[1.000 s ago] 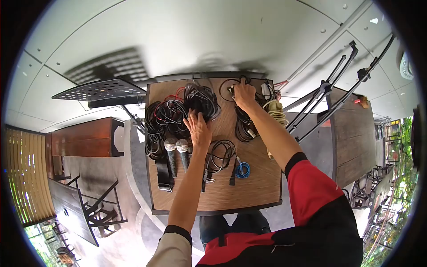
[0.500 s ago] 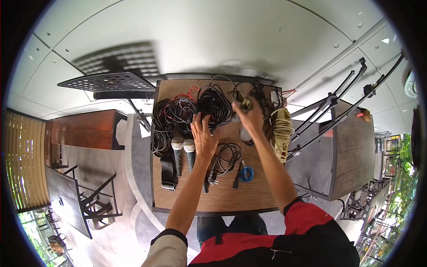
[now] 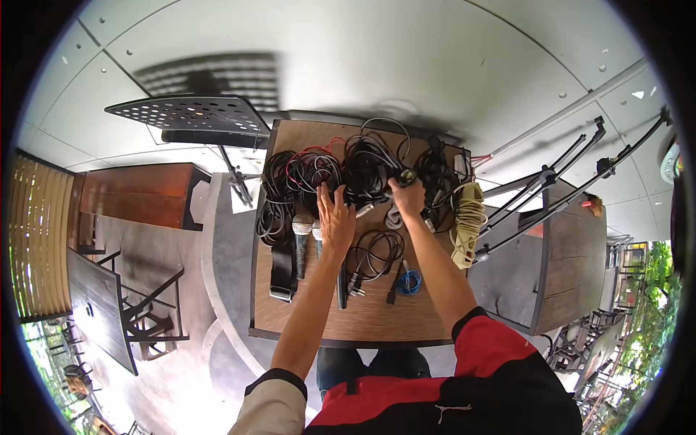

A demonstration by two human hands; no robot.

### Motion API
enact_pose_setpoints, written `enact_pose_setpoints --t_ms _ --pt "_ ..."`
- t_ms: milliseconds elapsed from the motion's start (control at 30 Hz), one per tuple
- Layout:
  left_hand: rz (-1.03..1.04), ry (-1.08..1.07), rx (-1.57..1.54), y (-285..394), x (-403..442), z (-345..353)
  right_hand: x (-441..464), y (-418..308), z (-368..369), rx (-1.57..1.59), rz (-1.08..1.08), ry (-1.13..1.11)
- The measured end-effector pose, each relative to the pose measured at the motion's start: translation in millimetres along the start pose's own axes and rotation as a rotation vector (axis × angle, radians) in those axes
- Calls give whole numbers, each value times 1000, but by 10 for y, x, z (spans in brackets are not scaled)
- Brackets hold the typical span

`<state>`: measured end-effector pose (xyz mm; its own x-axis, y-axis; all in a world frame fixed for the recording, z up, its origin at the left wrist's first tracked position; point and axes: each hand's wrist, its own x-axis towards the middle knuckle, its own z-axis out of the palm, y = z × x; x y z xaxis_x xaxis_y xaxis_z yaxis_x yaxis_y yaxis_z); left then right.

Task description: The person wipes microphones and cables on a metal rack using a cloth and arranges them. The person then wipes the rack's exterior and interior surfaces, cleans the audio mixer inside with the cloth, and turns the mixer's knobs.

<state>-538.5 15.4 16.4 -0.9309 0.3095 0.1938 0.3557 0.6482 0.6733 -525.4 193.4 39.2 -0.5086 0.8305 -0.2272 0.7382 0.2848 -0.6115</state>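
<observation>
My left hand (image 3: pixel 336 217) is spread over the front edge of the black cable coils. Beneath and beside it lie microphones with silver mesh heads; one microphone (image 3: pixel 301 250) shows fully, another is partly covered. My right hand (image 3: pixel 408 197) is closed around a dark roundish thing with a yellow-green middle (image 3: pixel 407 176); its exact kind is unclear. Right beside that hand is a large black cable coil (image 3: pixel 366 167). A grey-and-red cable coil (image 3: pixel 313 170) lies left of it, and a black cable bundle (image 3: pixel 433 174) lies to the right.
On the wooden table (image 3: pixel 406 322) also lie a black strap (image 3: pixel 282 272), a power cord (image 3: pixel 377 254), a small blue cable coil (image 3: pixel 409 281) and a cream cord bundle (image 3: pixel 470 225). A perforated music stand (image 3: pixel 192 116) rises at left, microphone stands (image 3: pixel 544 177) at right.
My right hand has moved left with the dark thing, from over the right-hand cable bundle to the large black coil. My left hand stays near the microphones. The view has shifted slightly.
</observation>
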Motion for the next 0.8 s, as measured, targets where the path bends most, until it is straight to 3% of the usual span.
enact_pose_setpoints --t_ms 100,267,333,400,600,667,733,800 --pt "-33 -3 -31 -42 15 34 213 153 -75 52 -84 69" --pt "-26 -33 35 -49 8 62 309 209 -420 27 -49 176" --pt "-20 -35 84 -29 5 76 359 324 -444 35 -18 197" --pt "-19 -40 107 -2 7 79 404 397 -426 43 156 202" --pt "72 -17 220 236 45 44 181 538 -432 15 -152 136" --pt "164 -11 249 263 73 88 196 589 -388 33 -135 88" --pt "235 -52 363 250 145 145 161 553 -383 359 132 -48" --pt "232 -104 397 247 189 174 188 609 -400 404 204 -45"
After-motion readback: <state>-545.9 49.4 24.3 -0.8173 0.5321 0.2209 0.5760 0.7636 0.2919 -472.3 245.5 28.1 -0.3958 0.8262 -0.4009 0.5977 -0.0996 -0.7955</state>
